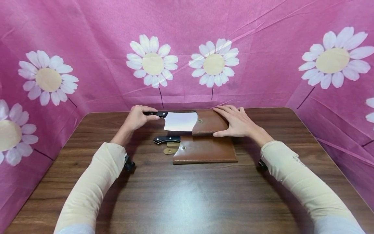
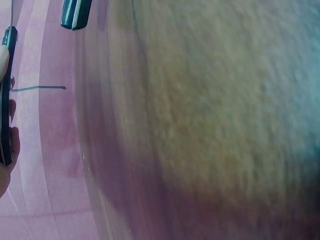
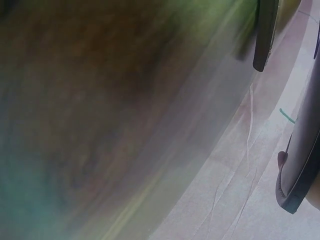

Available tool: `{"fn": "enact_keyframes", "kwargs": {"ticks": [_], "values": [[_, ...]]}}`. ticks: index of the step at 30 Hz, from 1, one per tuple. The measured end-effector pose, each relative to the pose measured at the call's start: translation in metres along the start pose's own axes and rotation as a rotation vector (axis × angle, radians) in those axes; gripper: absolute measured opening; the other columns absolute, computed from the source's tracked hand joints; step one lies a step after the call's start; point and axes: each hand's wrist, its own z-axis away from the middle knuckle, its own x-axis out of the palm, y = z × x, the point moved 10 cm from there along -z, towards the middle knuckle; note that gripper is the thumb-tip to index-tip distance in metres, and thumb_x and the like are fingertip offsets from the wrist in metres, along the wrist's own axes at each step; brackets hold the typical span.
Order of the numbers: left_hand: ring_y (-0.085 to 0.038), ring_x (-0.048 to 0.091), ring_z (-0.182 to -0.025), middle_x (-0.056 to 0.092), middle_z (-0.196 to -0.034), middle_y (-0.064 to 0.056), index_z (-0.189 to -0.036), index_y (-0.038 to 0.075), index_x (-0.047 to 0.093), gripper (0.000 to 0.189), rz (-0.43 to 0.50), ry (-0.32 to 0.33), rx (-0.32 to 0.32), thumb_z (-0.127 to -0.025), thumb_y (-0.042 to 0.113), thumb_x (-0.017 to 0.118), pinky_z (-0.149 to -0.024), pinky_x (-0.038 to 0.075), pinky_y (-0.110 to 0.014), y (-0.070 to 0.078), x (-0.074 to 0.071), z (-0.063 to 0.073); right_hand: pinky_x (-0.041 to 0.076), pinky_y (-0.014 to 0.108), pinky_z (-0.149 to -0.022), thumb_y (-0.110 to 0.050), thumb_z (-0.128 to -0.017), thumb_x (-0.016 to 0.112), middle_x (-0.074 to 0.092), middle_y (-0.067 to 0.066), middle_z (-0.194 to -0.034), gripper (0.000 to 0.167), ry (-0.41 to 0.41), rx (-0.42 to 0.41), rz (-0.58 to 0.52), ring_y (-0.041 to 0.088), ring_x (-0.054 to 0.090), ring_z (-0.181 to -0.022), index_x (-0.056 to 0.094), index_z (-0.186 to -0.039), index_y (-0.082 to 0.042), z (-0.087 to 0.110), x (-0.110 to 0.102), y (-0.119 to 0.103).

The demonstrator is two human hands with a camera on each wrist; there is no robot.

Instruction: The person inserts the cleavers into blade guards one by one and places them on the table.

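In the head view, my left hand (image 1: 138, 116) pinches the black riveted handle of a cleaver (image 1: 179, 122). Its broad bright blade runs partly into a brown leather sheath (image 1: 208, 123), so the blade's far end is hidden. My right hand (image 1: 237, 122) grips that sheath at its closed right end, thumb below and fingers over the top. A second brown sheath (image 1: 207, 151) lies on the table just in front, with a black knife handle (image 1: 166, 139) sticking out at its left. At the left edge of the left wrist view, fingers wrap the cleaver's handle (image 2: 7, 100).
The wooden table (image 1: 181, 198) carries both sheaths near its back edge. A tan snap strap (image 1: 170, 151) pokes out left of the front sheath. Pink cloth (image 1: 187, 19) printed with white daisies hangs behind and at both sides. Much of both wrist views is blurred.
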Motion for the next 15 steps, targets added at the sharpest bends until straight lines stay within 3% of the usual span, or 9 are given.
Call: {"fn": "enact_keyframes", "kwargs": {"ticks": [15], "values": [[-0.019,0.068,-0.092,0.077,-0.101,-0.009,-0.105,0.008,0.081,0.029,-0.006,0.011,0.029,-0.08,0.021,0.088,-0.081,0.05,-0.034,0.018,0.01,-0.006,0.029,0.054,-0.094,-0.084,-0.069,0.068,0.035,0.007,-0.161,0.114,-0.021,-0.002,-0.008,0.031,0.032,-0.142,0.036,-0.159,-0.02,-0.008,0.0,-0.017]]}}
